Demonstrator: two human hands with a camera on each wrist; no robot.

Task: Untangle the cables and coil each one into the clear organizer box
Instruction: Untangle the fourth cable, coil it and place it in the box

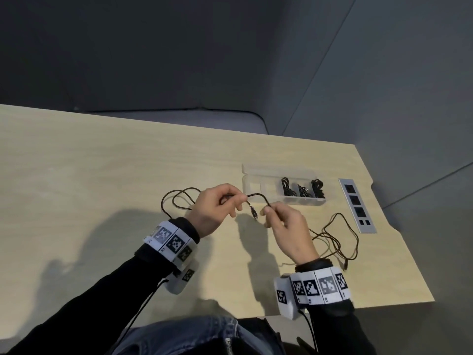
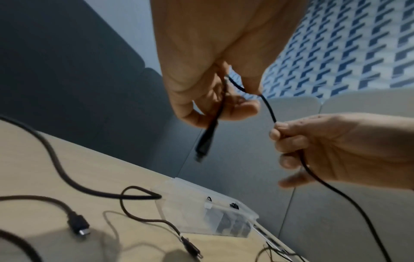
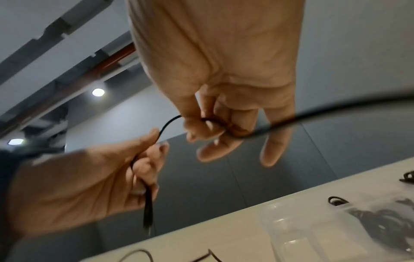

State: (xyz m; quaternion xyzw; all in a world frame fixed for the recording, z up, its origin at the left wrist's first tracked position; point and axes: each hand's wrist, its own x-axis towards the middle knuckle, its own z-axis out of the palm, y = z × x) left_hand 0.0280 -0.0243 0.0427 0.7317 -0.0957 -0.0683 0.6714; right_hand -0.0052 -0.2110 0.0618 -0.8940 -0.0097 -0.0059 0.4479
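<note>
A thin black cable (image 1: 258, 193) arcs between both hands above the table. My left hand (image 1: 243, 198) pinches it near its end, and the plug (image 1: 254, 213) hangs below the fingers. My right hand (image 1: 266, 210) pinches the same cable a short way along; from there it drops to a loose tangle (image 1: 337, 237) on the table at the right. The left wrist view shows the plug (image 2: 202, 147) dangling. In the right wrist view the cable (image 3: 165, 125) bends between the hands. The clear organizer box (image 1: 256, 188) lies open behind the hands, with coiled black cables (image 1: 303, 190) in its right compartments.
Another black cable (image 1: 176, 201) lies looped on the table left of my left hand, with plugs (image 2: 78, 228) showing in the left wrist view. A grey socket panel (image 1: 357, 204) is set into the table right of the box. The table's right edge (image 1: 409, 252) is near.
</note>
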